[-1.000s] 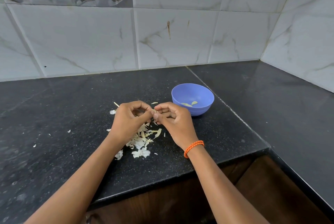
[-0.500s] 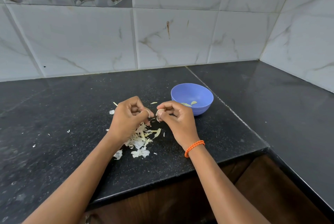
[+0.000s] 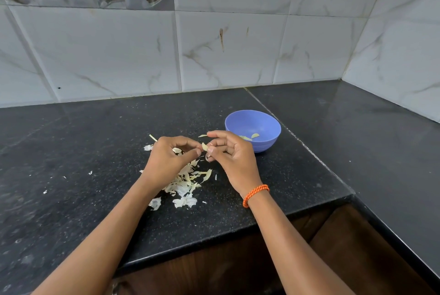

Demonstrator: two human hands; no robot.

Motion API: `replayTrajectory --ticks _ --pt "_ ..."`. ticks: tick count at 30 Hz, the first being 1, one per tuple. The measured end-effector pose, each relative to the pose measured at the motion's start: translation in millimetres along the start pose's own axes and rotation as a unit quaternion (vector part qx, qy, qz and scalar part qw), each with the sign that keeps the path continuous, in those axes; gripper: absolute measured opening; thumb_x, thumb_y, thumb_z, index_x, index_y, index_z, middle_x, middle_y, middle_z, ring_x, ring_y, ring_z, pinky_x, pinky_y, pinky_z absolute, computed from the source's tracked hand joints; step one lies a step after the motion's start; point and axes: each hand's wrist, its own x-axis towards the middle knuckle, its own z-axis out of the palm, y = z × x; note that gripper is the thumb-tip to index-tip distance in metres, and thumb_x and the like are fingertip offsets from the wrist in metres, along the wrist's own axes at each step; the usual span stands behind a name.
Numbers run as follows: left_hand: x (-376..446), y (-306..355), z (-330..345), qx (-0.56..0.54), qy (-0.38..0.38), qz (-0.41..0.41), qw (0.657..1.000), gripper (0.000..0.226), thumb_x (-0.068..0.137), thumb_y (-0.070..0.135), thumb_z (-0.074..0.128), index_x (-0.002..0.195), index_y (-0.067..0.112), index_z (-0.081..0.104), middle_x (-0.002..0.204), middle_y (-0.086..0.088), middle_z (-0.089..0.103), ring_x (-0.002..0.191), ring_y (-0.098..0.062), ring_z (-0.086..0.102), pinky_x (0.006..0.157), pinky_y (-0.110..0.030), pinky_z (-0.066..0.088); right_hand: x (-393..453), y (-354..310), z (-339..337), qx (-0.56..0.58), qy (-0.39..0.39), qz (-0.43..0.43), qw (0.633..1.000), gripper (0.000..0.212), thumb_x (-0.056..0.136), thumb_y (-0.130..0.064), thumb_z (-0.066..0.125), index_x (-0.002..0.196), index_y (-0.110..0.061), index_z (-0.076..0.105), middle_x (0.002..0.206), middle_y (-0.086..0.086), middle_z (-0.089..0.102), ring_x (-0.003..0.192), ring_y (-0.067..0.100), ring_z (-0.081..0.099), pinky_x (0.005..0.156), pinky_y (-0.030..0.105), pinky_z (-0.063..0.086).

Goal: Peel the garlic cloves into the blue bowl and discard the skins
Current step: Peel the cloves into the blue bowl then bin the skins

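Observation:
My right hand (image 3: 229,154) pinches a small pale garlic clove (image 3: 204,146) between thumb and fingers, just left of the blue bowl (image 3: 266,118). My left hand (image 3: 170,158) is curled beside it, its thumb and forefinger touching the clove's left end, with a bit of skin (image 3: 177,150) showing under its fingers. Two peeled cloves (image 3: 250,137) lie inside the bowl. A heap of papery garlic skins (image 3: 188,181) is spread on the black counter below both hands.
The black stone counter (image 3: 95,152) runs back to a tiled wall and turns along the right side. Its front edge (image 3: 238,230) drops to a dark wooden cabinet. Small skin flecks (image 3: 64,177) lie scattered to the left.
Both hands have lifted slightly and the right hand has shifted toward the bowl. The clove now shows between the fingertips, where it was hidden a second ago.

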Motion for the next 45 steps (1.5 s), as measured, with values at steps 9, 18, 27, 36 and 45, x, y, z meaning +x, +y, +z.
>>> replayTrajectory --ticks 9,18,27,36,45 --pt "-1.4 3.8 2.0 -0.054 0.02 -0.011 0.998 0.003 0.093 0.012 0.084 0.092 0.01 0.085 0.082 0.0 0.081 0.07 -0.01 0.072 0.067 -0.02 0.055 -3.0 -2.0 2.1 -0.049 0.005 -0.022 0.999 0.022 0.09 -0.007 0.083 0.11 -0.01 0.076 0.095 0.002 0.078 0.086 0.017 0.078 0.079 0.031 0.065" --pt "0.9 -1.0 5.7 -0.041 0.03 -0.021 0.998 0.014 0.095 0.008 0.08 0.083 0.014 0.083 0.065 -0.019 0.069 0.052 -0.015 0.048 0.05 -0.018 0.039 -3.4 -3.1 6.3 -0.091 -0.012 -0.063 0.994 0.024 0.088 -0.006 0.086 0.109 -0.008 0.076 0.094 0.003 0.075 0.084 0.014 0.076 0.076 0.026 0.064" --pt "2.5 -5.7 8.9 -0.031 0.013 -0.012 0.999 0.015 0.097 0.018 0.079 0.083 0.018 0.078 0.074 -0.031 0.065 0.062 -0.024 0.049 0.061 -0.033 0.043 -2.4 -4.2 2.2 -0.002 -0.022 -0.007 1.0 0.025 0.092 -0.002 0.081 0.116 -0.006 0.077 0.094 0.008 0.078 0.087 0.02 0.08 0.08 0.03 0.065" --pt "-1.3 0.5 9.3 -0.048 0.019 -0.001 0.999 0.009 0.099 0.009 0.076 0.093 0.011 0.083 0.074 0.005 0.076 0.057 -0.009 0.063 0.06 -0.019 0.049 -1.5 -0.5 0.4 -0.031 -0.002 -0.029 0.999 0.027 0.093 -0.006 0.08 0.119 -0.014 0.081 0.102 0.003 0.078 0.099 0.016 0.076 0.088 0.029 0.063" --pt "-3.1 3.8 7.3 -0.08 0.009 -0.004 0.997 0.01 0.098 0.013 0.078 0.095 0.007 0.085 0.063 0.0 0.071 0.043 -0.003 0.048 0.05 -0.013 0.037 -2.3 -0.8 -1.5 -0.049 0.025 -0.048 0.997 0.007 0.088 -0.007 0.084 0.095 -0.01 0.082 0.091 -0.002 0.081 0.089 0.019 0.078 0.083 0.036 0.065"
